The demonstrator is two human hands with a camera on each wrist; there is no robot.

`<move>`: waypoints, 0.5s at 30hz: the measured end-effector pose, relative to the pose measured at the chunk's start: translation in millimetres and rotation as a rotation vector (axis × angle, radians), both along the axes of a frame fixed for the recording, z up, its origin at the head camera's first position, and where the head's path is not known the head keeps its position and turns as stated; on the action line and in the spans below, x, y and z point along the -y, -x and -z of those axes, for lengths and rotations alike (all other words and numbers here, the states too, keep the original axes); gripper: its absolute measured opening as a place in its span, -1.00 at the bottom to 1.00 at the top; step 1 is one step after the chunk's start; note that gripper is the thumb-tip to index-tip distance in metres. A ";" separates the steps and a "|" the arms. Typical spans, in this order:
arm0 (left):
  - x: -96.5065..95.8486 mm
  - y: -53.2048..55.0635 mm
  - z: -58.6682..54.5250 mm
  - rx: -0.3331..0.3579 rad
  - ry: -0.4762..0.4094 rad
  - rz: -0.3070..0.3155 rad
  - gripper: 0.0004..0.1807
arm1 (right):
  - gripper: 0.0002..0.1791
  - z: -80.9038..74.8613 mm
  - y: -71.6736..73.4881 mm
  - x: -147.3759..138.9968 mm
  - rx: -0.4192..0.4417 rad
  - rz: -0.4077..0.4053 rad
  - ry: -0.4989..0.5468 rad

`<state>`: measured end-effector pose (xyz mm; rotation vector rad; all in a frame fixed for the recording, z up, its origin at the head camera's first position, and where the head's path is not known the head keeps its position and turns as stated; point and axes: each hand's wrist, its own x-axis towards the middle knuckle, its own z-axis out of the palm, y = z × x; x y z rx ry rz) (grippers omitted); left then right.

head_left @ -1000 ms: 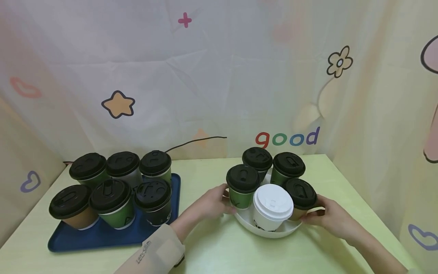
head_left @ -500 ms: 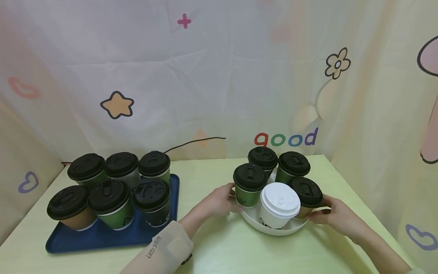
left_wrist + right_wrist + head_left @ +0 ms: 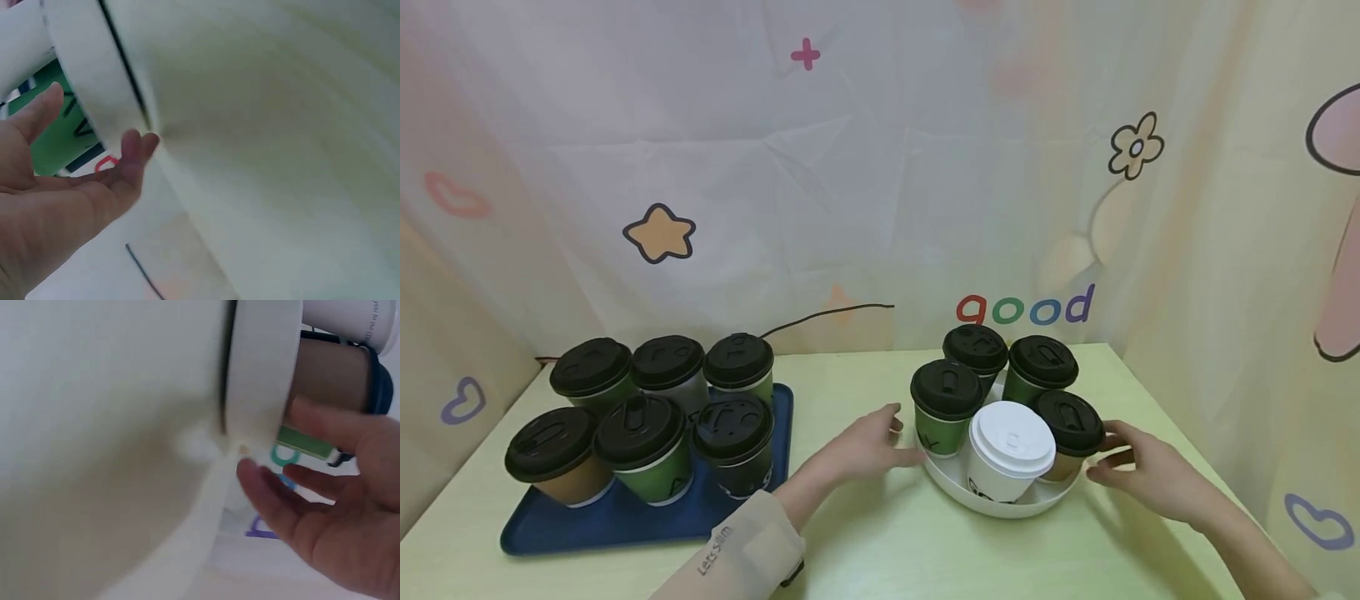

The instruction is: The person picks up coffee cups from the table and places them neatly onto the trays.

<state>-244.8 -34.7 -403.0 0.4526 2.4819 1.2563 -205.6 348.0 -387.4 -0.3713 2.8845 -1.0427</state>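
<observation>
A round white tray (image 3: 1000, 510) on the table bears several lidded paper cups. A green cup (image 3: 942, 432) with a black lid stands at its left, a white cup (image 3: 1006, 467) at the front, and a brown cup (image 3: 1064, 467) at the right. My left hand (image 3: 867, 443) is just left of the tray, fingers loosely bent, holding nothing; its thumb points toward the rim. Right of the tray, my right hand (image 3: 1157, 473) is relaxed beside the brown cup and grips nothing. In the right wrist view, the fingers (image 3: 275, 509) lie beside the tray's wall (image 3: 259, 369).
A blue rectangular tray (image 3: 625, 533) at the left carries several cups with black lids in two rows. A printed curtain (image 3: 865, 183) hangs behind the pale green table (image 3: 865, 542).
The round tray with its cups has slid slightly right, with both hands on it. Since then the hands have let go and drawn outward to either side.
</observation>
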 end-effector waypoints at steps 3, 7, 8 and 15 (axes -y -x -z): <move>10.4 -7.2 -9.7 -0.017 0.000 -0.015 -0.03 | -0.50 -12.5 2.5 -3.3 -0.177 0.036 -0.158; 26.0 -20.4 -25.1 -0.079 -0.015 0.000 -0.18 | -0.61 -28.0 0.4 -0.9 -0.324 0.064 -0.220; 30.0 -23.6 -29.2 -0.096 -0.022 0.006 -0.23 | -0.64 -31.3 -1.0 1.3 -0.347 0.066 -0.227; 63.7 -41.2 -62.7 -0.244 -0.011 -0.028 -0.45 | -0.71 -51.2 -2.6 29.1 -0.443 0.081 -0.241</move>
